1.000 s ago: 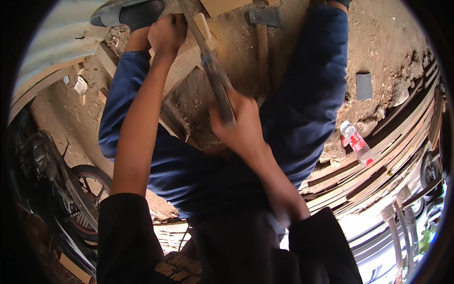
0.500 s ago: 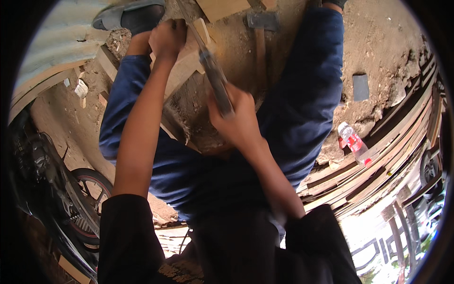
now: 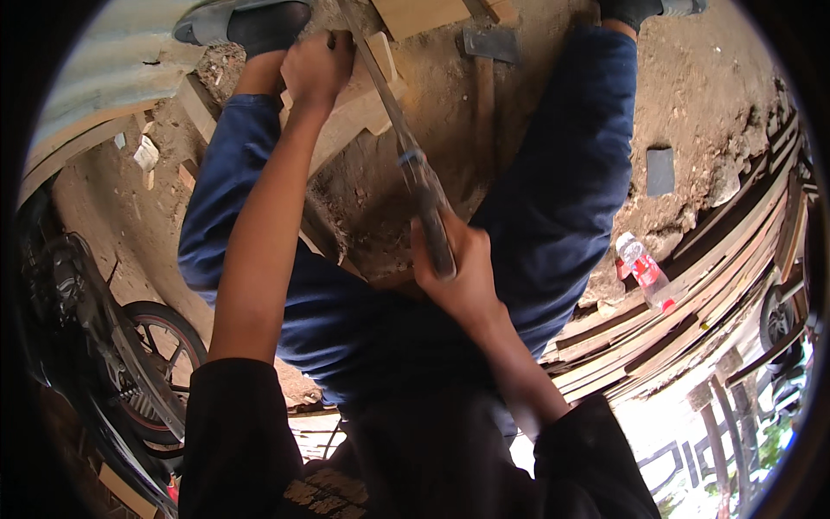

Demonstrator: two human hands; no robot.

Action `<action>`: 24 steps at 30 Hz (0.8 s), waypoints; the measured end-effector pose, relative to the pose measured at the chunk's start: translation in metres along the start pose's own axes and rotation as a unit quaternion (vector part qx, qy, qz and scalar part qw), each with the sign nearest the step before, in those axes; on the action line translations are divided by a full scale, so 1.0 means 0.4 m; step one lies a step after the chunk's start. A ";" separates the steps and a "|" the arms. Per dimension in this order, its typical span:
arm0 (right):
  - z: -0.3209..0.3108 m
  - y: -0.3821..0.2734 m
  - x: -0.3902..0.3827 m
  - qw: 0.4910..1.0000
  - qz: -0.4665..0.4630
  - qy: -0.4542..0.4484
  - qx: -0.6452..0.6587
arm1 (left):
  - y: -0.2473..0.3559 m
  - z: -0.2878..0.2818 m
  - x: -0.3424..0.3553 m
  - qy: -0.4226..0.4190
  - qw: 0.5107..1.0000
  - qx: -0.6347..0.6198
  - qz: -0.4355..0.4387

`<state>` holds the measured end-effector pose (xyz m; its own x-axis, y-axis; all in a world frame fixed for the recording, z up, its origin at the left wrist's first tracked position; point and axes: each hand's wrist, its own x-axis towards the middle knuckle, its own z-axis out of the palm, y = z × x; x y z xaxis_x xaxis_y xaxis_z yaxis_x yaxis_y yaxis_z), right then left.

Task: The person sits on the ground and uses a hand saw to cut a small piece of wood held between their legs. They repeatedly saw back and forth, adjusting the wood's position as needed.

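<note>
Dirt ground [image 3: 692, 95], wood [image 3: 353, 111] under left grip [image 3: 320, 69], bladed tool [image 3: 424, 195] in right grip [image 3: 467, 264].

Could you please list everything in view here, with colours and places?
Long-bladed tool: one, grey, upper centre
Wood pieces: several, tan, top centre
Hatchet-like tool: one, dark head, top centre
Flat rectangle: one, grey, right ground
Plastic bottle: one, clear and red, right
Planks: many, brown, lower right
Motorcycle: one, black, lower left
Corrugated sheet: one, pale, upper left
Sandals: two, grey, top
Trousers: blue, centre
Left hand: one, bare, by wood
Right hand: one, bare, gripping tool
</note>
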<state>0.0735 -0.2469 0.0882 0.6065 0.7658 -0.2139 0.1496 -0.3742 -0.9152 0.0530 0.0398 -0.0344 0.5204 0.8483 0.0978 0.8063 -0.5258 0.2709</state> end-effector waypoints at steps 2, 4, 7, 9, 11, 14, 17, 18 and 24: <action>0.005 -0.034 0.060 0.999 0.029 -0.016 -0.003 | 0.008 -0.008 -0.013 -0.008 1.000 -0.024 -0.008; 0.045 -0.039 0.136 1.000 0.006 0.004 -0.021 | 0.012 0.007 -0.006 -0.007 0.999 -0.034 0.013; 0.043 -0.013 0.080 1.000 -0.012 0.028 -0.008 | 0.004 0.011 -0.006 -0.043 0.998 -0.008 -0.033; -0.002 -0.007 -0.006 0.998 0.058 0.007 0.020 | 0.000 0.016 -0.012 -0.010 0.999 -0.039 -0.028; -0.001 0.002 0.004 0.999 0.029 0.009 0.043 | 0.024 -0.006 -0.004 -0.026 0.999 -0.034 -0.024; 0.037 -0.022 0.114 1.000 -0.003 0.006 0.016 | 0.020 0.003 -0.011 -0.026 0.998 -0.059 -0.022; 0.041 -0.028 0.119 1.000 0.011 -0.005 0.022 | 0.014 0.007 -0.023 -0.017 0.997 -0.073 -0.031; 0.036 -0.020 0.104 0.999 0.021 -0.008 0.035 | 0.014 0.007 -0.015 -0.013 0.997 -0.074 -0.034; 0.032 -0.014 0.078 0.999 0.018 -0.006 0.034 | 0.013 0.004 -0.020 0.002 0.996 -0.088 -0.005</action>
<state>0.0816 -0.2141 0.0821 0.6015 0.7584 -0.2511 0.0737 -0.3656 -0.9279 0.0533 0.0303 -0.0353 0.5106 0.8542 0.0978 0.7497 -0.4980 0.4358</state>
